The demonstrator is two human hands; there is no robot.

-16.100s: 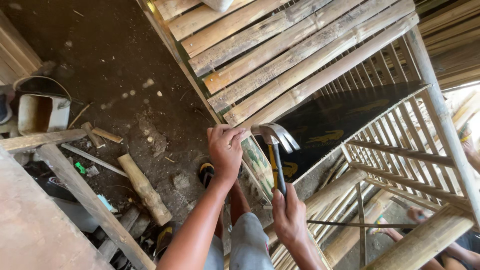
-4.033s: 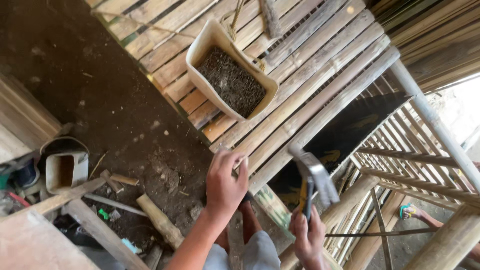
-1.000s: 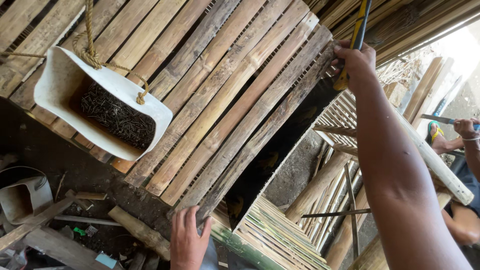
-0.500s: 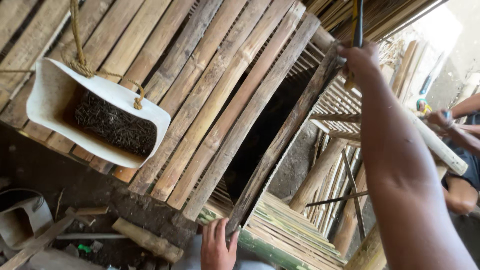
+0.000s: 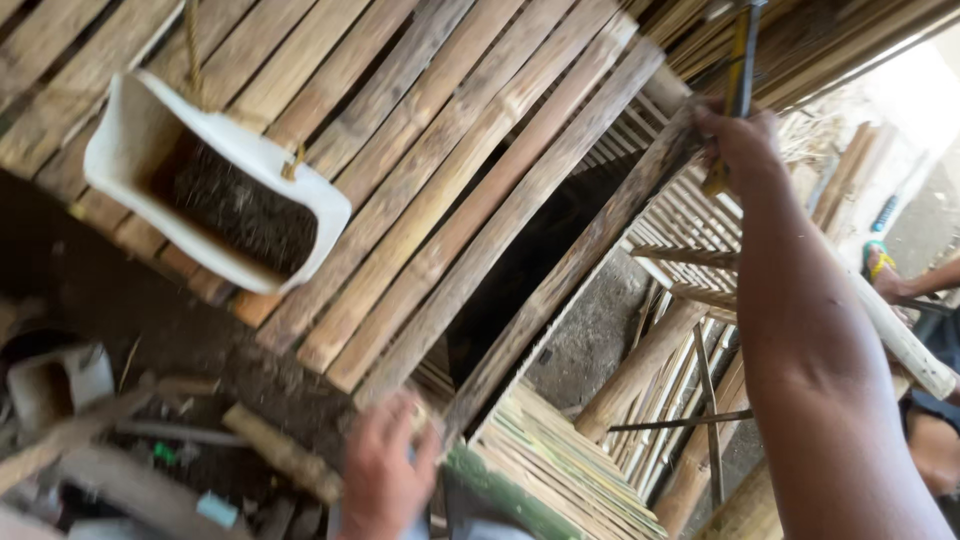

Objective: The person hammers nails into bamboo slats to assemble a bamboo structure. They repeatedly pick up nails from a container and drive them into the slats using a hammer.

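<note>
Head view. Right hand [image 5: 742,140], raised at upper right: fingers wrapped tight around yellow-and-black hammer handle [image 5: 738,85]. Left hand [image 5: 385,475], bottom centre: fingers curled at the lower end of a weathered bamboo slat [image 5: 570,270]; exact grip cannot be told. White hanging plastic container of nails [image 5: 215,195], upper left.

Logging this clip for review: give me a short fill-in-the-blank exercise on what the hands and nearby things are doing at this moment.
1. The right hand is raised and grips the ____ handle of a hammer.
2. The left hand rests at the lower end of a loose bamboo ____.
3. The white container of dark nails hangs from a ____.

Missing words: yellow; slat; rope
</note>
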